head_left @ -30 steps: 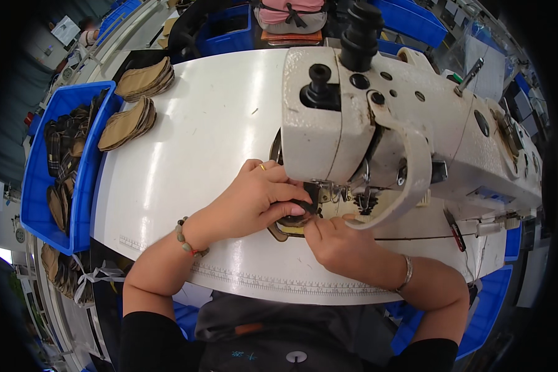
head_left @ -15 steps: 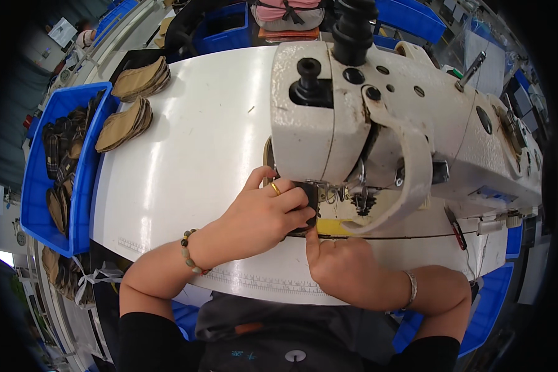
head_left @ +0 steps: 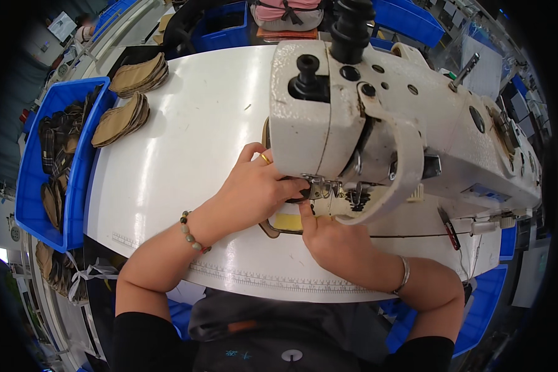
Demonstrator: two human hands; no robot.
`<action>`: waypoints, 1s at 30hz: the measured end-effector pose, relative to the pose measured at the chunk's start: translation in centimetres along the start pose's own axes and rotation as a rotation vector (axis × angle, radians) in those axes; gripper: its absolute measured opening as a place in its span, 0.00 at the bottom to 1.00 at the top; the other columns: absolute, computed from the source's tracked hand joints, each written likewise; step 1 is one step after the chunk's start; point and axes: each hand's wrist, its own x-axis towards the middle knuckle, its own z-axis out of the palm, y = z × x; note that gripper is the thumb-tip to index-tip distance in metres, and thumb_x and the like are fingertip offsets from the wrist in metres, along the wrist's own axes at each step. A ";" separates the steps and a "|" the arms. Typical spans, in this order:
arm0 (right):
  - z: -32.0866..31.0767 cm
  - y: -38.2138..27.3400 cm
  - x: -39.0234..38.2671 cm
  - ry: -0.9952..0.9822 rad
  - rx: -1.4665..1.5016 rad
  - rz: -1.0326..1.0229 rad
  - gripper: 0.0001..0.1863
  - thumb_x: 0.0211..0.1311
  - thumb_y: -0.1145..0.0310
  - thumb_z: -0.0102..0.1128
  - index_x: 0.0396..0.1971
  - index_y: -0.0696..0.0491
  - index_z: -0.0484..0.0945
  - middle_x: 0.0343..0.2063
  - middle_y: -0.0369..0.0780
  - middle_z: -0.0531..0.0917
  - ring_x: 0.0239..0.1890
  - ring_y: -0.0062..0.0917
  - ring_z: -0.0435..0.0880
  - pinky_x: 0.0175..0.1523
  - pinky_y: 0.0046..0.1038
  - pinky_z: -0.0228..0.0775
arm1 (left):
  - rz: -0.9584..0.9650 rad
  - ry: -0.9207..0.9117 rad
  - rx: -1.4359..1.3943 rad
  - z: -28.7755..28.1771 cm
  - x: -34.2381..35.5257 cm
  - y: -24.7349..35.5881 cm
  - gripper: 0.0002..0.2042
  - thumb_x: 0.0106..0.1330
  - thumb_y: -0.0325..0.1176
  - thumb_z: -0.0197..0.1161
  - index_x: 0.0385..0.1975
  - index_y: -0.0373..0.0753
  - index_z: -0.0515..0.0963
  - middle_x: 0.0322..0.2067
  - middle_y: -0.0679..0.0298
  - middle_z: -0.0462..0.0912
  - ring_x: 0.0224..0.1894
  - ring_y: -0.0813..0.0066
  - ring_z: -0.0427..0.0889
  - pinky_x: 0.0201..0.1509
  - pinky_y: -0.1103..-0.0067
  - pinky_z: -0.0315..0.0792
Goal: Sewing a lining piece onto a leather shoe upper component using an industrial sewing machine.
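Observation:
White sewing machine (head_left: 301,118) stands over the white table, its presser foot and needle area close to my hands. My left hand (head_left: 254,189) is closed at the left of the needle area, thumb and fingers on a small dark fabric piece (head_left: 299,197), mostly hidden by the hand. A brown-edged part (head_left: 268,230) shows below that hand, beside a yellow patch (head_left: 288,222). My right hand (head_left: 335,242) sits just right of it, index finger stretched to the dark piece's near edge, other fingers curled; what they hold, if anything, is hidden.
Two stacks of tan, sole-shaped pieces (head_left: 121,119) (head_left: 139,75) lie at the table's left. Beside them a blue bin (head_left: 80,204) holds dark plaid pieces. Small red-and-black thread snips (head_left: 449,229) rest on the right. A ruler scale (head_left: 279,280) runs along the front edge.
Both hands have moved slightly up and left in the view. The left hand has turned, and more of the brown-edged part and yellow patch shows below it. The whole view has shifted a little.

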 end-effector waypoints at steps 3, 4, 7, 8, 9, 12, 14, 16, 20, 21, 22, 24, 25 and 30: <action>0.2 0.1 -0.1 0.001 0.003 0.001 0.30 0.43 0.69 0.62 0.52 0.63 0.81 0.12 0.31 0.75 0.12 0.18 0.72 0.16 0.28 0.60 | -0.053 0.018 -0.063 -0.1 0.0 0.0 0.09 0.56 0.33 0.70 0.37 0.47 0.87 0.43 0.72 0.83 0.52 0.70 0.77 0.62 0.63 0.61; 0.2 0.2 0.0 0.002 0.004 0.000 0.30 0.43 0.69 0.62 0.52 0.63 0.81 0.12 0.31 0.75 0.12 0.18 0.72 0.16 0.28 0.60 | -0.083 0.023 -0.098 0.2 0.0 -0.2 0.09 0.56 0.35 0.71 0.37 0.47 0.87 0.42 0.72 0.83 0.51 0.69 0.76 0.60 0.65 0.61; -0.1 0.5 0.0 0.032 0.055 -0.003 0.29 0.43 0.69 0.62 0.51 0.63 0.82 0.13 0.30 0.74 0.13 0.19 0.73 0.16 0.27 0.61 | -0.187 -0.009 -0.262 0.0 0.1 -1.0 0.10 0.55 0.37 0.73 0.37 0.48 0.87 0.42 0.71 0.83 0.50 0.67 0.75 0.57 0.68 0.61; -0.2 0.5 0.0 0.036 0.071 0.009 0.27 0.46 0.69 0.62 0.49 0.63 0.82 0.15 0.33 0.75 0.15 0.21 0.75 0.23 0.29 0.68 | -0.260 -0.046 -0.393 -0.1 0.1 -1.2 0.11 0.54 0.38 0.74 0.37 0.48 0.87 0.42 0.71 0.82 0.49 0.67 0.75 0.55 0.70 0.60; -0.3 0.4 0.0 0.040 0.088 0.021 0.24 0.48 0.69 0.63 0.48 0.63 0.82 0.16 0.35 0.77 0.17 0.24 0.78 0.30 0.32 0.76 | -0.262 -0.045 -0.391 -0.1 0.1 -1.2 0.11 0.54 0.38 0.74 0.37 0.48 0.87 0.42 0.71 0.82 0.49 0.67 0.75 0.55 0.70 0.60; -0.3 0.4 0.0 0.023 0.068 0.006 0.25 0.48 0.69 0.64 0.49 0.63 0.82 0.19 0.36 0.78 0.18 0.26 0.79 0.30 0.33 0.76 | -0.213 -0.022 -0.354 -0.1 0.0 -1.2 0.11 0.55 0.39 0.74 0.37 0.48 0.87 0.42 0.72 0.82 0.49 0.68 0.74 0.54 0.70 0.59; -0.6 0.3 0.0 -0.009 0.078 0.007 0.24 0.49 0.69 0.64 0.49 0.63 0.82 0.19 0.37 0.78 0.19 0.26 0.80 0.30 0.33 0.76 | -0.170 0.033 -0.293 0.4 0.0 -1.2 0.10 0.56 0.39 0.73 0.37 0.49 0.87 0.42 0.72 0.82 0.48 0.69 0.74 0.54 0.71 0.58; -0.8 0.3 0.0 -0.042 0.086 0.009 0.24 0.49 0.69 0.64 0.49 0.63 0.82 0.20 0.37 0.79 0.19 0.27 0.80 0.30 0.33 0.76 | -0.148 0.046 -0.270 0.5 0.1 -1.2 0.10 0.56 0.39 0.73 0.37 0.49 0.87 0.42 0.73 0.82 0.48 0.69 0.74 0.55 0.70 0.59; -0.6 0.8 -0.1 0.018 0.084 -0.023 0.22 0.51 0.68 0.64 0.48 0.61 0.83 0.20 0.36 0.78 0.18 0.25 0.79 0.27 0.32 0.74 | -0.112 0.053 -0.197 0.6 0.3 -0.9 0.10 0.55 0.40 0.73 0.35 0.48 0.86 0.42 0.75 0.81 0.48 0.70 0.74 0.56 0.67 0.59; -0.4 1.0 -0.1 0.062 0.075 -0.023 0.22 0.52 0.68 0.64 0.48 0.59 0.83 0.19 0.36 0.78 0.17 0.25 0.78 0.26 0.31 0.72 | -0.112 0.053 -0.196 0.6 0.3 -0.9 0.10 0.55 0.40 0.73 0.35 0.48 0.86 0.42 0.75 0.81 0.48 0.70 0.74 0.56 0.67 0.59; -0.3 1.3 -0.2 0.063 0.075 -0.023 0.22 0.52 0.68 0.64 0.48 0.59 0.83 0.19 0.36 0.78 0.17 0.25 0.78 0.26 0.31 0.72 | -0.096 0.056 -0.172 0.7 0.3 -0.9 0.10 0.54 0.40 0.73 0.35 0.49 0.85 0.42 0.76 0.81 0.48 0.70 0.74 0.56 0.66 0.60; 0.0 1.9 -0.1 0.202 0.037 0.069 0.20 0.53 0.66 0.63 0.47 0.56 0.84 0.19 0.34 0.78 0.18 0.22 0.76 0.24 0.32 0.70 | -0.081 0.059 -0.146 0.7 0.3 -0.9 0.10 0.54 0.41 0.73 0.35 0.49 0.85 0.42 0.76 0.80 0.48 0.70 0.74 0.57 0.65 0.60; -0.2 2.2 0.1 0.203 0.039 0.068 0.20 0.53 0.66 0.63 0.47 0.56 0.84 0.19 0.34 0.78 0.18 0.22 0.76 0.24 0.32 0.70 | -0.077 0.059 -0.132 0.7 0.3 -0.9 0.11 0.54 0.41 0.73 0.35 0.49 0.85 0.42 0.76 0.80 0.48 0.70 0.74 0.57 0.65 0.60; -0.5 2.5 0.4 0.102 0.137 0.109 0.19 0.51 0.71 0.63 0.47 0.51 0.82 0.19 0.32 0.79 0.19 0.26 0.79 0.23 0.36 0.67 | -0.068 0.064 -0.103 0.7 0.3 -0.9 0.11 0.54 0.41 0.73 0.35 0.49 0.85 0.41 0.76 0.80 0.47 0.70 0.75 0.57 0.65 0.60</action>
